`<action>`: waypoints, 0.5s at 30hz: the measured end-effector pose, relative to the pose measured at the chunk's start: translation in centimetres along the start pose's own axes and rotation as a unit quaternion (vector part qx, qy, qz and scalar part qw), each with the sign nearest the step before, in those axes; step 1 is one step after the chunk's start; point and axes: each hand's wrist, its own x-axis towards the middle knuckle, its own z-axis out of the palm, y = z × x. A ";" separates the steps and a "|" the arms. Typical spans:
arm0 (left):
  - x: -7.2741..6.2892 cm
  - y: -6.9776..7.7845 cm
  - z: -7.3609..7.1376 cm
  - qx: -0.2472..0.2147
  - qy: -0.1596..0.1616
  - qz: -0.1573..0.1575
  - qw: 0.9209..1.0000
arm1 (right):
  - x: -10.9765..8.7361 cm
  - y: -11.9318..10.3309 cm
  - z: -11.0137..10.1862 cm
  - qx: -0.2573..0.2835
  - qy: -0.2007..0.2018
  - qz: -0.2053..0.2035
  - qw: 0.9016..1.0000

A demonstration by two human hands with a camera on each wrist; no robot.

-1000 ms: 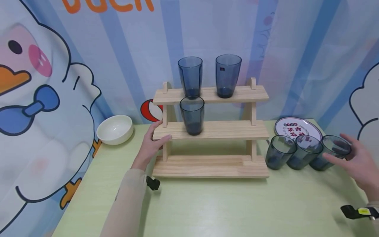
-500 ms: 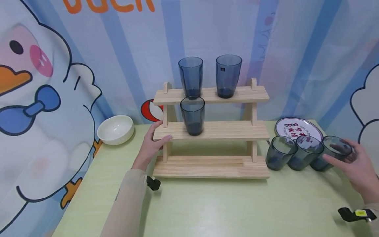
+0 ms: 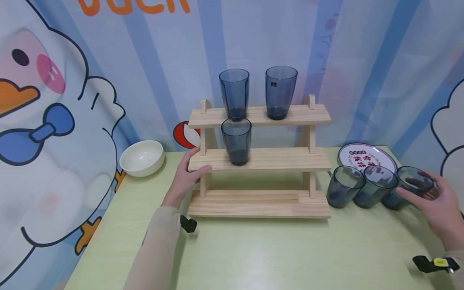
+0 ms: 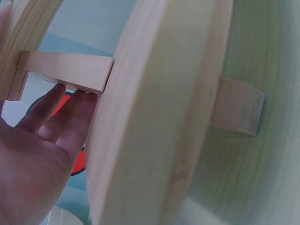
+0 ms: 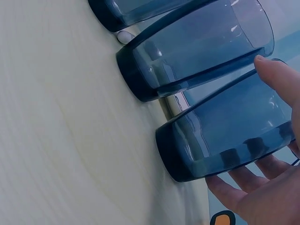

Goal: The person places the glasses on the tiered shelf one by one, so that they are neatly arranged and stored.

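My left hand (image 3: 182,177) grips the left end of the middle board of a three-tier wooden display stand (image 3: 282,159). Its thumb lies on the front edge; in the left wrist view the fingers (image 4: 54,117) reach behind, against an upright. On the right, my right hand (image 3: 440,207) holds the outermost blue-tinted glass (image 3: 393,200) of a row of three. In the right wrist view, the thumb is near the rim and the other fingers wrap the far side of this glass (image 5: 220,126), which stands on the table. Beside it are the middle glass (image 3: 367,197) and the left glass (image 3: 338,195).
Two matching glasses, left (image 3: 234,94) and right (image 3: 280,94), stand on the top tier, and one glass (image 3: 237,147) on the middle tier. A white bowl (image 3: 142,159) sits at the left. Behind the row lies a printed plate (image 3: 348,155). A patterned curtain (image 3: 163,72) hangs behind.
My right hand has moved slightly left and its fingers have closed round the outermost glass. The left hand keeps its grip on the stand.
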 end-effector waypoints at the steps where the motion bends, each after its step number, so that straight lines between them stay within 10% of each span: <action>1: 0.0 0.0 0.0 -0.001 0.000 0.001 1.000 | -0.1 -0.1 0.0 -0.004 0.004 0.004 1.000; 15: 0.3 -0.2 -0.1 -0.008 0.000 0.002 1.000 | -1.4 -1.1 0.0 0.011 0.060 0.047 0.997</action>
